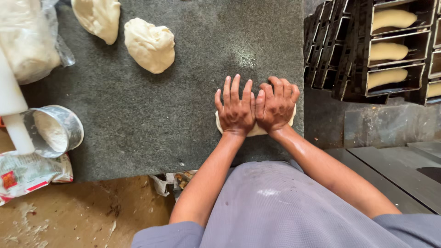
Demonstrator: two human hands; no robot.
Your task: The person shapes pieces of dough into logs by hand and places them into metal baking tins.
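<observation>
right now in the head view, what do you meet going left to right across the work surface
rolling pin → metal tin of flour → dough lump → left hand → right hand → loaf pans with dough

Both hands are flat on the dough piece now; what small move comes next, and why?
Probably roll the dough piece toward the body under both palms: the left hand and right hand cover it side by side, and the loaves in the tins are log-shaped.
</observation>
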